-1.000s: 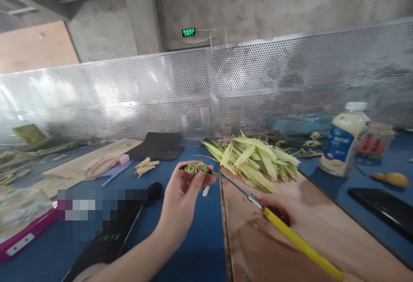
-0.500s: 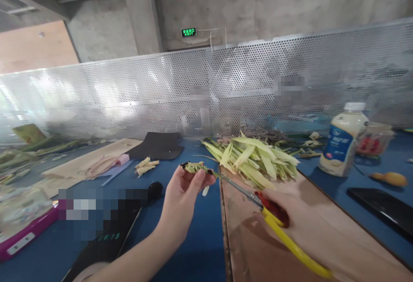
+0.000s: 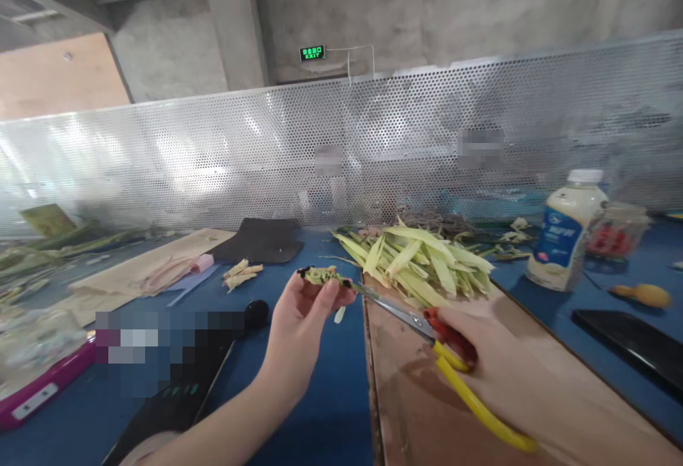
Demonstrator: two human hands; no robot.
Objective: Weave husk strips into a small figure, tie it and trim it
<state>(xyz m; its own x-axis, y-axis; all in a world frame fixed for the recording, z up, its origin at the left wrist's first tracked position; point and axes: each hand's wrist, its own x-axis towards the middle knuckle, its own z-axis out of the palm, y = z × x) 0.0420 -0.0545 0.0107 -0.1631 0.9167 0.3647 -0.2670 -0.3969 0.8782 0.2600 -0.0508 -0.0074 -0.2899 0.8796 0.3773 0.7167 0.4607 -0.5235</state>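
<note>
My left hand [image 3: 304,316] pinches a small green bundle with dark ends [image 3: 323,276], held above the blue table left of the board. Its fingers are pressed together around the bundle. In my right hand [image 3: 496,352] are scissors [image 3: 416,320] with red and yellow handles. Their blades point left, and the tips are beside the right end of the bundle. Behind the scissors lies a heap of pale green leaf strips [image 3: 421,260], on the far part of the brown board [image 3: 416,423].
At the right stand a bottle [image 3: 565,235] and a clear box of red fruit [image 3: 616,231], near a black phone [image 3: 629,352]. Paper sheets [image 3: 186,245], a black sheet [image 3: 261,240] and a black device [image 3: 186,395] lie left. A perforated screen [image 3: 213,160] crosses the back.
The scissors have shifted and turned slightly in my right hand, with their blades and pivot now more visible. My left hand and the bundle are almost unmoved.
</note>
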